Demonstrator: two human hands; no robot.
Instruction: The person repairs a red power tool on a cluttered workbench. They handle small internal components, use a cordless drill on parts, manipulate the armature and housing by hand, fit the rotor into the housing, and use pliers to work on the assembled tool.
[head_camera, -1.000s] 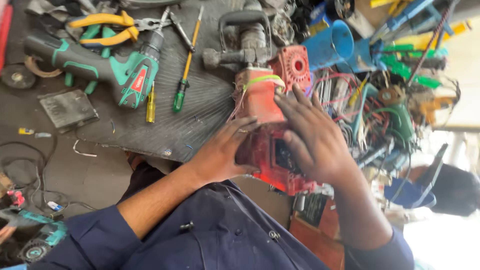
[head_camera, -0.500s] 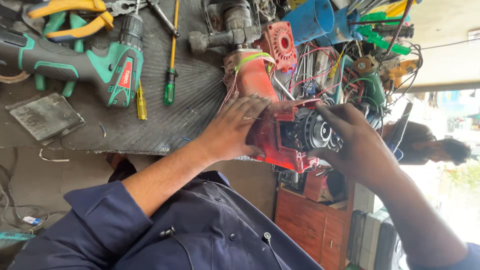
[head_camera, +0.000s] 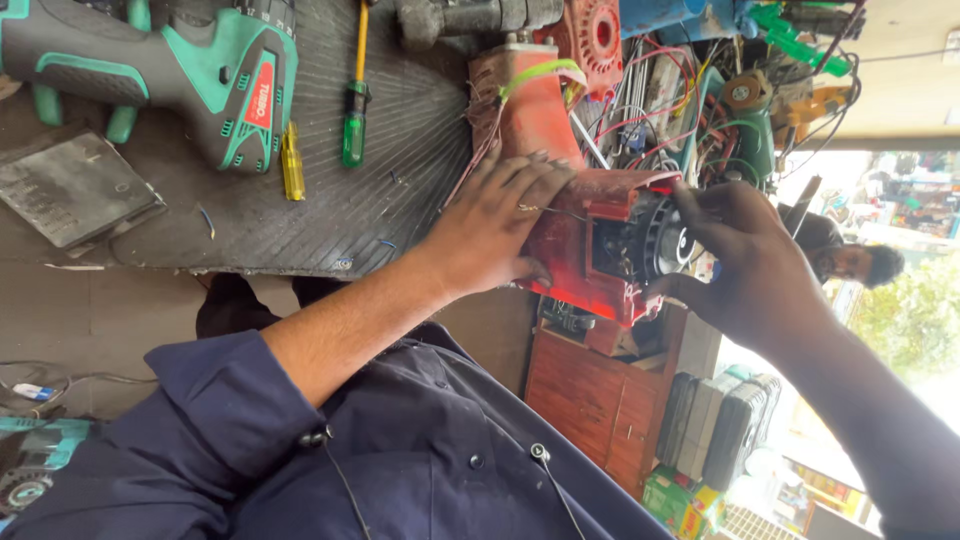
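My left hand (head_camera: 495, 225) lies over a red power-tool housing (head_camera: 590, 255) and grips it from the side at the edge of the ribbed black mat (head_camera: 380, 210). The housing's open end shows a black ribbed fan wheel (head_camera: 655, 235). My right hand (head_camera: 745, 250) is closed around that open end, with its fingertips on the fan wheel and the rim. The tool's red handle part (head_camera: 530, 115), with a green band around it and thin wires along it, points away towards the clutter at the back.
On the mat lie a green and grey cordless drill (head_camera: 200, 70), a green-handled screwdriver (head_camera: 354, 110), a small yellow screwdriver (head_camera: 291, 165) and a dark flat plate (head_camera: 70, 185). Tangled wires and parts (head_camera: 690, 110) crowd the back. A wooden cabinet (head_camera: 590, 400) stands below, another person (head_camera: 850, 262) beyond.
My right hand slid off the top of the housing to its open end, uncovering the black fan wheel. My left hand stayed on the housing. The view has moved closer.
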